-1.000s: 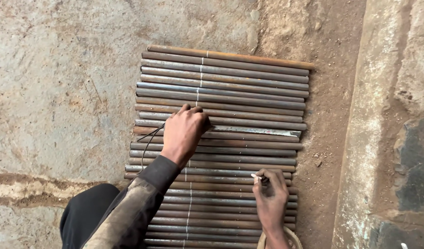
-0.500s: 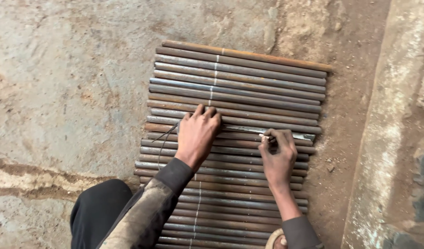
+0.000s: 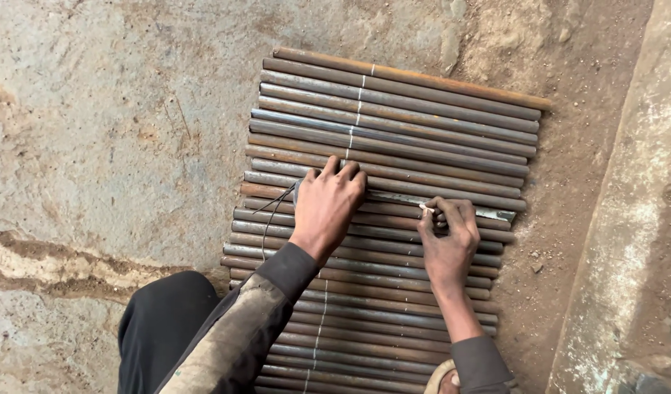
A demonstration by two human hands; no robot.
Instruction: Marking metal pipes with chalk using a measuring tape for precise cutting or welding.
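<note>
Rods: a flat row of rusty metal rods [image 3: 423, 138] lies side by side on the ground, filling the centre of the frame from the upper middle down to the bottom edge. Their long axis runs left to right, with the right ends tilted a little lower in the frame.
White marks: a chalk line [image 3: 356, 109] crosses the rods from top to bottom, left of the middle.
Left hand: the left hand [image 3: 326, 208] lies palm down on the rods at the centre, fingers stretched and close together, pressing on a thin flat strip [image 3: 488, 213] that lies along the rods – gripping nothing that can be seen.
Right hand: the right hand [image 3: 446, 237] is right of centre, fingers curled closed around a small white piece of chalk [image 3: 426, 209], whose tip touches a rod just beside the strip.
Wire: a thin dark wire [image 3: 271, 211] curves out to the left of the left hand, over the rod ends.
Around: rough concrete floor [image 3: 109, 146] at the left, loose dirt at the right, and a pale concrete ledge [image 3: 634, 241] along the right edge – well apart from the hands.
Bottom left: a dark knee [image 3: 164, 321] and the dirty sleeve cover the lower rods.
</note>
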